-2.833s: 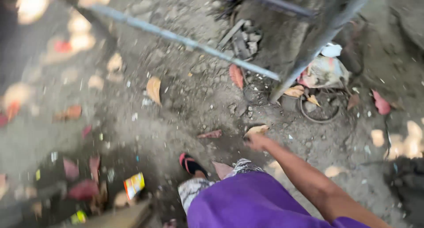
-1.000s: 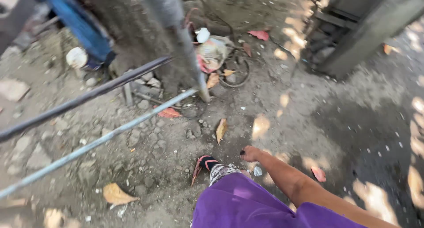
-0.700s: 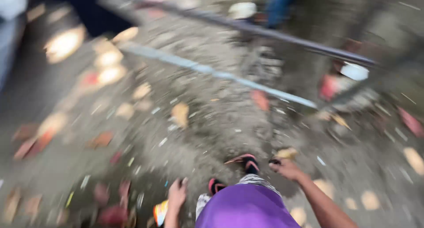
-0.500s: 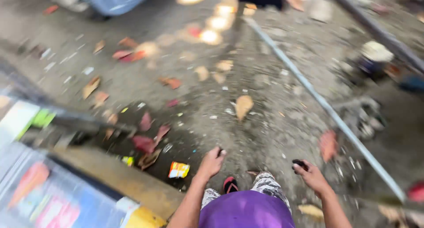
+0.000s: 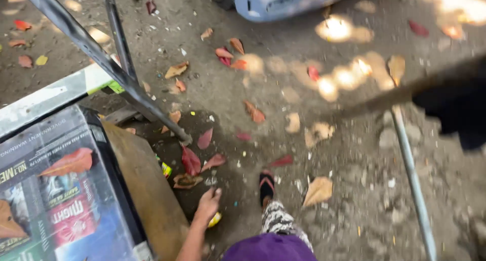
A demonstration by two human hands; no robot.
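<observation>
Fingers [image 5: 214, 194] of the left hand [image 5: 208, 206] were seen loosely spread, gripping nothing, just beside the wooden plank [image 5: 144, 185]. A yellow wrapper [image 5: 214, 220] lay under that hand, right of the plank.

Outdoor dirt yard, dappled sun.
Grey packed-earth ground [image 5: 354, 155] strewn with red and tan fallen leaves [image 5: 191, 161]; slanted dark metal poles [image 5: 101, 58].

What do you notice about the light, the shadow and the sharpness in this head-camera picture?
Head view: dappled sunlight leaves blown-out bright patches on the grey dirt ground; the right side smears, with a dark blurred shape there; the left hand sits in shade beside the rusty brown board, fairly sharp; the pale metal pipe is soft; the right hand is out of frame.
</observation>
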